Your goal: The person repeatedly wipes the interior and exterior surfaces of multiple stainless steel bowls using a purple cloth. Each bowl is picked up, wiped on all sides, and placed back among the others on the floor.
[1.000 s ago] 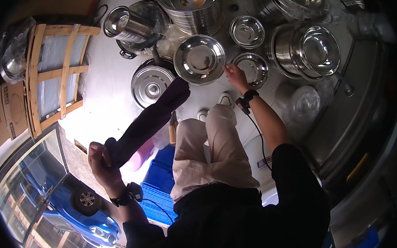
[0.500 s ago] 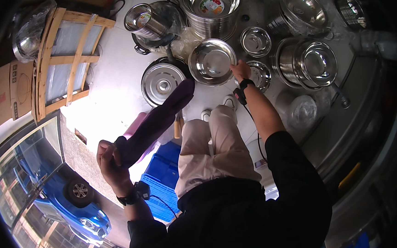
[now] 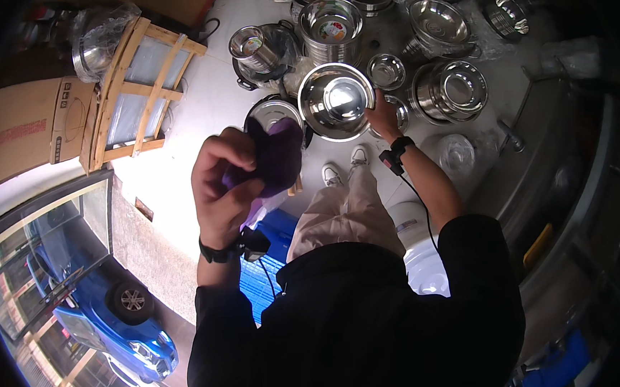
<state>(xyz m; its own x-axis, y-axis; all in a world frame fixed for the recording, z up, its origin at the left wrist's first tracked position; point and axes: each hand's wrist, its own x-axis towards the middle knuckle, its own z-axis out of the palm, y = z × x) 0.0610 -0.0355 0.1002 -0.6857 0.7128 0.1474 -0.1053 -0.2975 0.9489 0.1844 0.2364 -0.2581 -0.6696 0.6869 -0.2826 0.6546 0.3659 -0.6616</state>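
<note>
A dark purple cloth point(image 3: 276, 158) is bunched in my left hand point(image 3: 226, 174), with the fingers closed round it. My right hand point(image 3: 383, 114) pinches the right rim of a wide, shiny steel basin point(image 3: 336, 102), which is held up in front of me and tilted a little. Behind the cloth, partly covered by it, a round metal lid point(image 3: 273, 112) shows on the floor. Just beyond the basin stands a tall stack of steel basins point(image 3: 331, 30). Beside my right hand, a small steel bowl point(image 3: 387, 71) rests on the floor.
Nested steel pots point(image 3: 454, 90) stand to the right, near a plastic-wrapped item point(image 3: 456, 153). A wooden crate frame point(image 3: 146, 90) and a cardboard box point(image 3: 29, 130) are at the left. A blue plastic crate point(image 3: 260, 280) sits near my left side. Outside the glass, a blue vehicle point(image 3: 118, 329) is parked.
My left hand has moved up and right; the cloth that hung out long is now bunched up. The basin in my right hand has come up closer.
</note>
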